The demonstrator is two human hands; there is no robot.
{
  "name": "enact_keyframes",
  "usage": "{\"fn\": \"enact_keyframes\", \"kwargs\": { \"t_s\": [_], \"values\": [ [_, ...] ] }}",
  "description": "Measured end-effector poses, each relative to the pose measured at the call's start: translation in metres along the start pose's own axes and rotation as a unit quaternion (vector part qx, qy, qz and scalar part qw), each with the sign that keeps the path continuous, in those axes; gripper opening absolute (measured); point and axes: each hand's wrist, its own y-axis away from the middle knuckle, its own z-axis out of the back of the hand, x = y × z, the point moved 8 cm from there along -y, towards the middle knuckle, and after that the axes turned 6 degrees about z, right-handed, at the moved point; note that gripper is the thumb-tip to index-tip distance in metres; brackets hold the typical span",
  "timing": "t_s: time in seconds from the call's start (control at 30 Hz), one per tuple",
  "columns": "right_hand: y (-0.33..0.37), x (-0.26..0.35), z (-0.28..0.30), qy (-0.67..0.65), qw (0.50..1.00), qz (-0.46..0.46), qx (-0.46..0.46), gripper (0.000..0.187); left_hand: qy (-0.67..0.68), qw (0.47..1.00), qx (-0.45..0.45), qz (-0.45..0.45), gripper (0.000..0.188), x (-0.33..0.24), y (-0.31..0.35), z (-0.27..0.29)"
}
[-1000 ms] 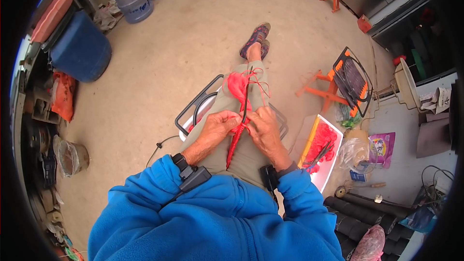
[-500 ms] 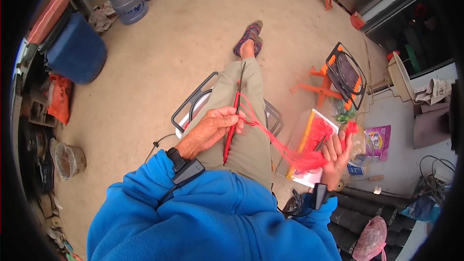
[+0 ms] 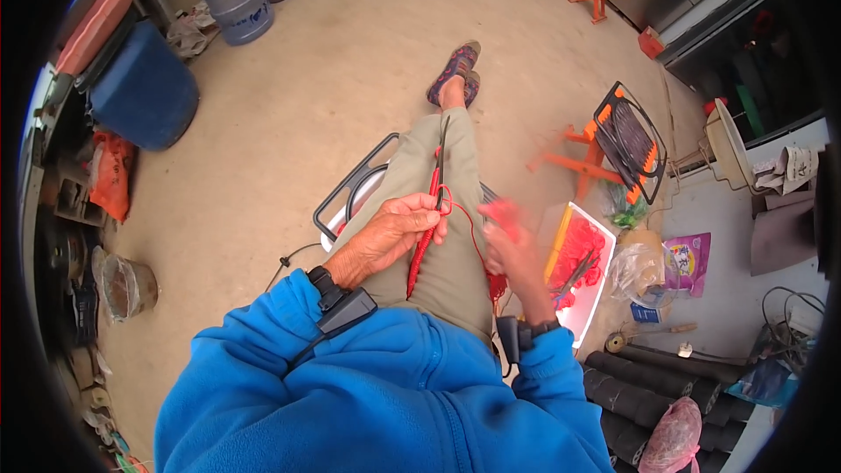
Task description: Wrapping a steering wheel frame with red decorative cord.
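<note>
My left hand (image 3: 385, 235) is closed around a long, thin, dark tapered stick whose lower part is wrapped in red cord (image 3: 420, 267). The stick lies lengthwise above my lap, its bare dark tip pointing toward my feet. From my left fingertips a loop of red cord (image 3: 471, 222) runs toward my right hand (image 3: 511, 256). That hand is smeared by motion, its fingers curled, with a blurred red bundle of cord (image 3: 502, 214) at them. A white tray (image 3: 604, 236) beside my right thigh holds tangled red strands (image 3: 585, 245) and scissors (image 3: 575, 271).
A folding stool (image 3: 629, 144) with orange legs stands ahead on the right. Plastic bags, a purple packet (image 3: 689, 263) and black rolls (image 3: 626, 385) lie at the right. On the left are a blue bin (image 3: 144, 92), a water jug (image 3: 236, 2) and a bucket (image 3: 125, 285).
My right hand has swung left from beside the tray toward my left hand, bringing the red cord closer and uncovering the scissors. The left hand keeps its hold on the stick.
</note>
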Motion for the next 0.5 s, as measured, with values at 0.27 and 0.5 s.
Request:
{"fn": "enact_keyframes", "kwargs": {
  "t_s": [0.27,0.5],
  "values": [
    [-0.021,0.021,-0.037,-0.037,0.999,0.003,-0.004,0.021,0.004,1.0,-0.007,-0.007,0.024,0.006,-0.001,0.008],
    [0.017,0.084,-0.124,0.254,0.923,0.251,0.147,0.014,-0.007,0.996,-0.06,-0.064,0.022,0.007,0.001,0.016]
  ]
}}
